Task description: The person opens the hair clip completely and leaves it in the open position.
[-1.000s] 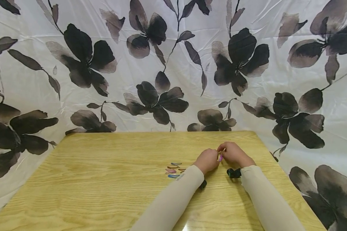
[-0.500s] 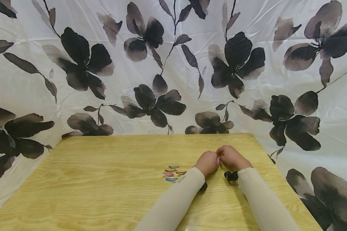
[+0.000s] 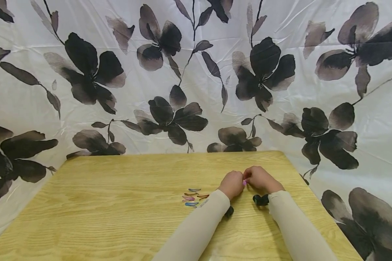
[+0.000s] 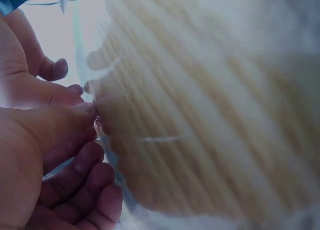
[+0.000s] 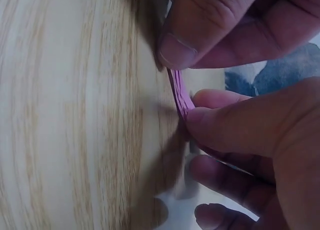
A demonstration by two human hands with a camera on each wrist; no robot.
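Note:
Both hands meet over the right part of the wooden table. Between them is a small pink hair clip, seen edge-on in the right wrist view. My left hand pinches its upper end there with thumb and finger. My right hand pinches the lower end between thumb and index finger, its other fingers loosely bent. In the left wrist view the left fingers curl below the thumb, and the clip is mostly hidden behind the fingertips.
Left of the left forearm lie several snap hair clips: a blue clip, a pink clip, brown clips such as the brown clip, and a dark blue clip. A flower-printed cloth hangs behind the table.
The right hand's fingers have drawn in against the left hand, and less of the pink clip shows between them. The head view has shifted slightly. The clips on the table stay put.

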